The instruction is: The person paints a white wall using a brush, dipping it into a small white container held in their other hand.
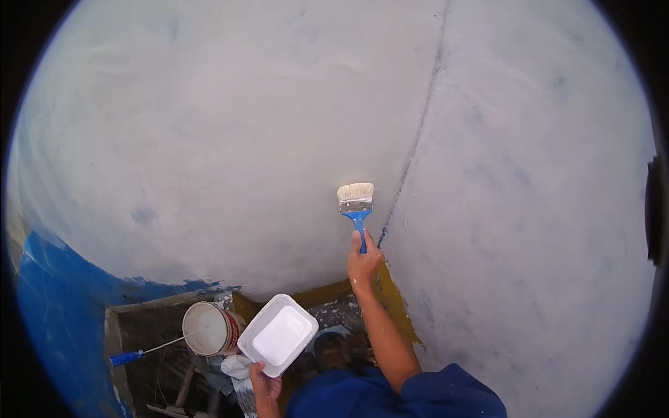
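Observation:
My right hand is closed round the blue handle of a wide paintbrush. Its pale bristles point up and lie close to the whitish wall, just left of the dark corner line; whether they touch I cannot tell. Lower down, my left hand grips the near edge of a white rectangular plastic tray. The tray is tilted, and its inside looks white. Part of the left hand is hidden under the tray.
Left of the tray stands a paint bucket with whitish paint and a blue-handled paint roller across its rim. A box-like trough holds scrap wood. Blue paint covers the lower left wall; a mustard-yellow band edges the corner.

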`<state>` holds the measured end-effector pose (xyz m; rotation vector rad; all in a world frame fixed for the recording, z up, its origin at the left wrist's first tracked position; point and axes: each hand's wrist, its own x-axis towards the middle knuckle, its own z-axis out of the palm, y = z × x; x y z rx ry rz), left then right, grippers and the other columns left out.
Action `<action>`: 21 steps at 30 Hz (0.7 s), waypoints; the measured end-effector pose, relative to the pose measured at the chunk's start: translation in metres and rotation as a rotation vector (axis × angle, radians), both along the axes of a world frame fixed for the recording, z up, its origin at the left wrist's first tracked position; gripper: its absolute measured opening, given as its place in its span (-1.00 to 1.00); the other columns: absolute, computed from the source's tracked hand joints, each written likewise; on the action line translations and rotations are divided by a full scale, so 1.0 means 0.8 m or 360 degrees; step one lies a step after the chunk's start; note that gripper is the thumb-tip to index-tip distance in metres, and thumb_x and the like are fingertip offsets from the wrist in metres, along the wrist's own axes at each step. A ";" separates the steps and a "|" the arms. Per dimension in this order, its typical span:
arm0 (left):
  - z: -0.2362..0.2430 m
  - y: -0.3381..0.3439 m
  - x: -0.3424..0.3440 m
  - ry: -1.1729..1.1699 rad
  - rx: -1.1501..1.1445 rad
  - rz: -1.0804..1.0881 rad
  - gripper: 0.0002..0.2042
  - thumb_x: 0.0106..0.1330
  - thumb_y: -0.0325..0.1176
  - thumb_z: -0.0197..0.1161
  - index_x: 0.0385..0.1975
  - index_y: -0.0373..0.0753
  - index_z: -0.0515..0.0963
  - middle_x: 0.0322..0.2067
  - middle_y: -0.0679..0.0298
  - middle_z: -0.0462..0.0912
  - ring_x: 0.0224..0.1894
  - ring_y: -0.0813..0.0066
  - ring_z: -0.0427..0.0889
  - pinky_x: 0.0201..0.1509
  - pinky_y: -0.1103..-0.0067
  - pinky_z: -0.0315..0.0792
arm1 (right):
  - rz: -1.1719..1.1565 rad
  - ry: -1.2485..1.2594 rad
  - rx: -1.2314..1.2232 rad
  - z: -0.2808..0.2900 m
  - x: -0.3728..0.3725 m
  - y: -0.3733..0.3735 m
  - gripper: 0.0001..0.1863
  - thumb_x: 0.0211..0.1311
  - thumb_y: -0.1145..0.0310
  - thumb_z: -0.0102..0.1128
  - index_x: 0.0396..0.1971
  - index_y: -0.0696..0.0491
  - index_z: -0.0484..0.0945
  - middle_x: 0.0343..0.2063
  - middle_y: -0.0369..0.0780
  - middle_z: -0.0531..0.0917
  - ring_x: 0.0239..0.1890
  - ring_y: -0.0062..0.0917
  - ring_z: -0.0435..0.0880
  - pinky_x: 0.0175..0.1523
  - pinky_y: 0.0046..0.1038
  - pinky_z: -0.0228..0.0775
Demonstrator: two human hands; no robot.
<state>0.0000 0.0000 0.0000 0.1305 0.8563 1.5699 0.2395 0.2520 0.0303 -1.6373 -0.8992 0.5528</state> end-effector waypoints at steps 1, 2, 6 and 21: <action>0.005 0.002 0.002 -0.0027 0.0017 -0.0001 -0.32 0.08 -0.35 0.14 0.27 -0.34 0.15 0.16 0.04 0.41 0.15 0.05 0.47 0.15 0.11 0.46 | 0.0009 0.0002 -0.0001 -0.001 -0.001 0.002 -0.63 0.19 0.11 0.23 -0.37 0.18 0.62 -0.49 -0.04 0.68 -0.42 -0.23 0.69 -0.19 -0.26 0.49; 0.008 0.013 0.006 -0.0055 0.0050 -0.0056 -0.33 0.08 -0.38 0.14 0.26 -0.37 0.16 0.15 0.05 0.42 0.15 0.08 0.47 0.20 0.12 0.42 | -0.0019 -0.0131 -0.0173 -0.076 -0.003 0.005 -0.64 0.19 0.13 0.21 -0.38 0.19 0.62 -0.51 -0.01 0.66 -0.43 -0.19 0.68 -0.21 -0.23 0.46; 0.003 0.009 0.021 -0.0039 0.0026 -0.0046 -0.35 0.07 -0.38 0.13 0.24 -0.38 0.17 0.13 0.06 0.44 0.13 0.09 0.49 0.18 0.17 0.45 | 0.0200 -0.0257 -0.0798 -0.128 0.019 -0.034 -0.65 0.21 0.12 0.12 -0.41 0.14 0.65 -0.45 0.02 0.65 -0.31 -0.03 0.65 -0.16 -0.10 0.43; 0.002 0.003 0.027 -0.0070 -0.0074 -0.0114 -0.35 0.07 -0.37 0.11 0.24 -0.37 0.19 0.11 0.05 0.45 0.12 0.10 0.51 0.15 0.21 0.48 | -0.0076 -0.0211 -0.0135 -0.077 0.005 -0.009 -0.66 0.22 0.18 0.16 -0.23 0.16 0.65 -0.39 0.05 0.67 -0.30 -0.01 0.65 -0.14 -0.20 0.46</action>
